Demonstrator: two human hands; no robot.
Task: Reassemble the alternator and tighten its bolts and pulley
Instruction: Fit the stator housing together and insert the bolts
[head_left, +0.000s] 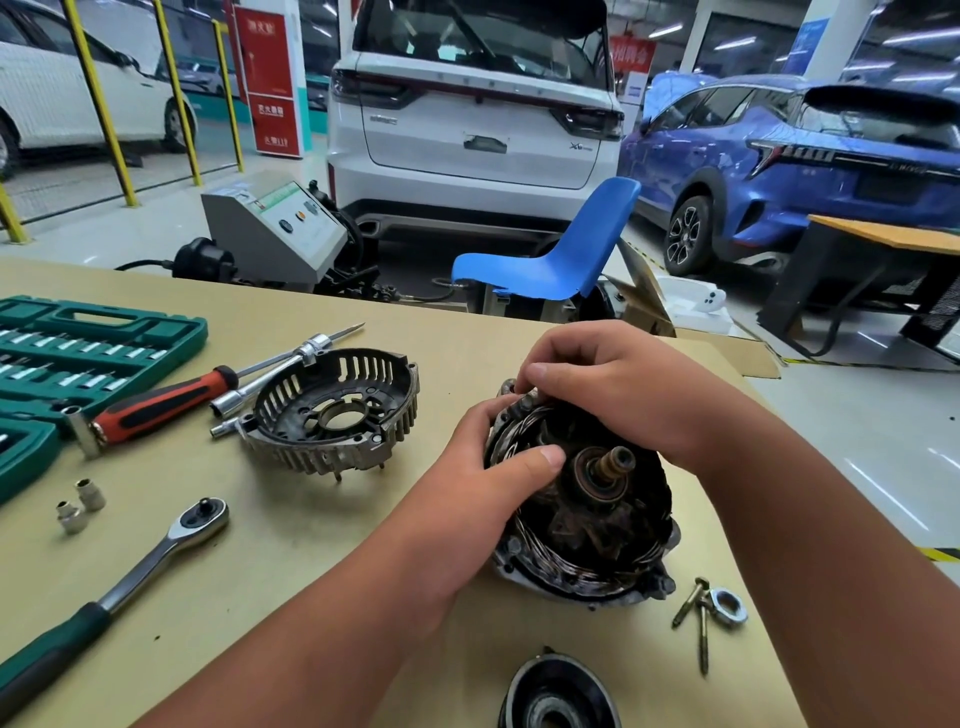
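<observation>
An alternator (587, 519) sits on the counter (311, 545) under both hands, its shaft (615, 462) pointing up. The left hand (483, 483) grips its left side, thumb across the windings. The right hand (613, 384) curls over the far rim, fingertips pinching there. The slotted cover (332, 410) to be fitted next lies open side up, left of the left hand, the nearer one. Bolts (701, 623) and a nut (727, 605) lie right of the alternator, and the pulley (558, 691) lies nearest the person.

The round alternator body (587, 519) and slotted grey end cover (332, 410) are dull cast metal, grime-darkened; the tan board tabletop (291, 509) is matt. The ratchet wrench (145, 564) is smooth polished chrome with a matt dark-green grip.
</observation>
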